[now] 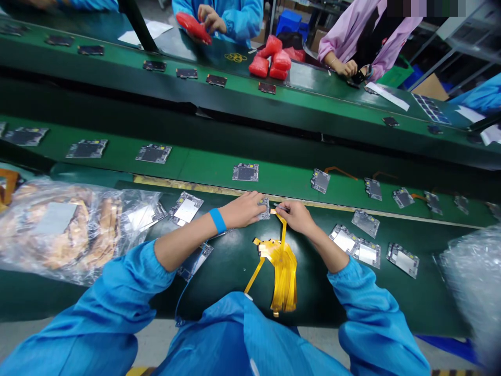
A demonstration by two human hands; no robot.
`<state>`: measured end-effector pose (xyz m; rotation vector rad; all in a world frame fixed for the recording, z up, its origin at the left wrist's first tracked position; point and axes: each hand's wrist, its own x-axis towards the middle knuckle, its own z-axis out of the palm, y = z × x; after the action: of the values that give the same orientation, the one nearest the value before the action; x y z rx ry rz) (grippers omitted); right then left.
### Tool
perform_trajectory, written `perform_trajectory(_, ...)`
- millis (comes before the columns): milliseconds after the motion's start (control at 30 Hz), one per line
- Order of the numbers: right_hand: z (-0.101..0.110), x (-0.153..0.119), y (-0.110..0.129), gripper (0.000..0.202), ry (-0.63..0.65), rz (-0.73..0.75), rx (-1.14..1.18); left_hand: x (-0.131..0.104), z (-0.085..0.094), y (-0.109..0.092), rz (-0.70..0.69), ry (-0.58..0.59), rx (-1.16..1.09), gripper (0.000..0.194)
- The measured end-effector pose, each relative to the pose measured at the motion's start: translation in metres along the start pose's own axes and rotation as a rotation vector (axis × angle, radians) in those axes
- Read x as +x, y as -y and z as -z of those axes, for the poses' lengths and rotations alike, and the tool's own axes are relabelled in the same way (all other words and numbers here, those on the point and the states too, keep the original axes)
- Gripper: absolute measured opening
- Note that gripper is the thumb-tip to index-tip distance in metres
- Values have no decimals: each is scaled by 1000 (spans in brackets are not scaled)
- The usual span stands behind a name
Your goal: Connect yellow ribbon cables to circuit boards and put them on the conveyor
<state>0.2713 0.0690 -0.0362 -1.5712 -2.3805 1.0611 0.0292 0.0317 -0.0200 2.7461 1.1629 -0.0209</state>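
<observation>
My left hand (245, 210), with a blue band at the wrist, has its fingers closed on the edge of a small circuit board (265, 210) near the bench's far edge. Just to the right, my right hand (299, 216) pinches the end of a yellow flex cable (283, 232) close to that board. A small dark thing shows at these fingertips; I cannot make out what it is. Whether the cable's end touches the board is also unclear. Below my hands lies a fanned bundle of yellow flex cables (285, 277), one strip sticking out to the lower left.
Beyond the bench runs a green conveyor (203, 167) with several boards, some trailing orange cables. More boards (366, 253) lie to my right, others (187, 209) to my left. A clear plastic bag (78, 224) sits at left. Across the line, people handle red packets (274, 57).
</observation>
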Motion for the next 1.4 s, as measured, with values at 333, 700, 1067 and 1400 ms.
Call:
perform_trajectory(333, 9, 7, 4, 23, 80, 25, -20, -1, 0, -1, -15, -16, 14, 24)
perform_trajectory(700, 18, 14, 19, 23, 109, 33, -180, 1, -2, -2, -19, -22, -2, 37)
perform_trajectory(1067, 18, 4, 25, 19, 65, 49, -254, 3, 2, -8, -37, -31, 21, 35)
perform_trajectory(1400, 13, 5, 30, 12, 51, 144, -199, 4, 4, -11, -30, -22, 29, 32)
